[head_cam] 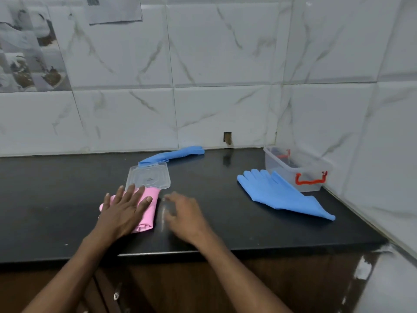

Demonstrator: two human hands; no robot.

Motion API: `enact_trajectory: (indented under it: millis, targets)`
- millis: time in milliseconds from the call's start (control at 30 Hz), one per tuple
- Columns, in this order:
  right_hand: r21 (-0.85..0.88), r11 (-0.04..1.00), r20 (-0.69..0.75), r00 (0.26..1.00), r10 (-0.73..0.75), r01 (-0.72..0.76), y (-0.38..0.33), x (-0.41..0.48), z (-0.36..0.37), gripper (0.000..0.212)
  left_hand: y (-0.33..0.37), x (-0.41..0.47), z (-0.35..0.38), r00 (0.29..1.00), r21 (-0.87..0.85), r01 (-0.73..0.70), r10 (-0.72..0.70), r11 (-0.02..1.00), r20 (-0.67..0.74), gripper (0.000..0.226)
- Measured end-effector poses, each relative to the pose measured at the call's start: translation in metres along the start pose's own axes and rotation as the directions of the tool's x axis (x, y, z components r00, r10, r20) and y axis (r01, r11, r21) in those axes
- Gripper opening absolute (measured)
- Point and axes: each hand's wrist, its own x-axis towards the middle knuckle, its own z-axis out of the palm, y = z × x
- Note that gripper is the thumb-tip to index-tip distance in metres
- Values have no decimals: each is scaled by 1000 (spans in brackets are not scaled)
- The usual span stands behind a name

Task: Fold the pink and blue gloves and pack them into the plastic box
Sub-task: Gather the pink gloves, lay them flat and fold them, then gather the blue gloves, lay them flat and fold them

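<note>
**Layout on the worktop**

A folded glove [147, 207] lies lower centre-left on the worktop [225, 222], under the left hand [124, 208]. The lid [148, 176] lies just behind it, and behind that one flat glove [173, 153] by the wall. Another glove [279, 193] lies to the right, before the plastic box [297, 170] in the corner.

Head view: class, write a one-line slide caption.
Left hand presses folded pink glove; two blue gloves lie unfolded beside the open plastic box.

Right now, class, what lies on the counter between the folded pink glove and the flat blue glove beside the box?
In the head view, only the right hand lies between the pink glove and the blue glove; the rest is bare black counter.
</note>
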Motion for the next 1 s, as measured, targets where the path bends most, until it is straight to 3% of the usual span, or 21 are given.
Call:
enact_trajectory:
  millis: [133,200,300,400,467,567,667,767,867,1000]
  targets:
    - [-213,955,-272,952,143,-204,55,-16,-77,33,0,0,-9,999,-11,8,-7,1000,50,65]
    - [-371,877,-328,927,185,-306,85,-25,-117,19,2,-1,-16,1000,9,-20,20,1000,-10,67]
    - [-450,811,-313,917,248,-373,117,-38,-150,32,14,-10,-26,983,37,-135,139,990,-117,78]
    - [-466,791,-295,912,285,-398,135,-47,-146,56,26,-27,-20,977,82,-202,207,976,-55,94]
    - [-525,760,-295,919,261,-384,144,-47,-132,60,26,-33,-13,983,104,-177,181,979,-28,90]
    - [-653,662,-307,927,213,-368,149,-38,-121,50,21,-33,-10,983,90,-170,175,981,-50,87]
    - [-743,592,-268,949,166,-313,147,-25,-127,22,21,-34,-8,979,94,-187,193,978,-59,96]
    - [-546,772,-346,927,145,-325,138,-12,-141,23,21,-38,-6,973,51,-201,206,978,-109,104]
    - [-220,912,-584,796,161,-346,119,-2,-162,26,25,-48,-13,950,-14,-219,210,976,-231,96]
    - [154,971,-543,805,238,-184,95,8,-184,38,49,-57,-16,837,-104,-315,224,943,-500,90]
